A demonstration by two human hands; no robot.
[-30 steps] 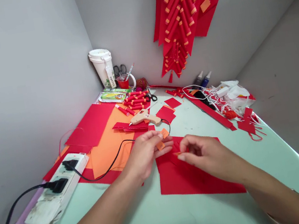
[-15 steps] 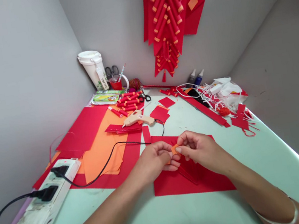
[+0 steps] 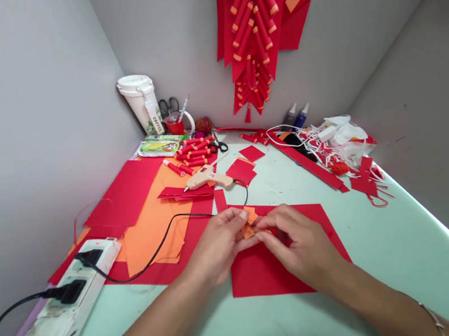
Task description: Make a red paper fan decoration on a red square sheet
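Observation:
My left hand (image 3: 223, 240) is closed, its thumb pressing a small orange paper piece (image 3: 251, 213) against the fingers. A second orange paper piece (image 3: 248, 231) lies just below, along the left fingertips. From the right, my right hand (image 3: 300, 244) reaches in with thumb and forefinger pinched at the edge of this lower piece; the exact contact is partly hidden. Both hands are above a red paper sheet (image 3: 277, 276) lying flat on the table.
A glue gun (image 3: 209, 176) lies beyond the hands, its black cord running to a power strip (image 3: 70, 300) at left. Red paper rolls (image 3: 196, 152), orange sheets (image 3: 153, 234) and red squares (image 3: 241, 172) lie around. Paper scraps (image 3: 328, 145) are heaped at right. A red firecracker decoration (image 3: 248, 26) hangs on the wall.
The orange pieces have shifted left and now show as two, one above the other. My right hand has turned and moved its fingertips slightly left and lower.

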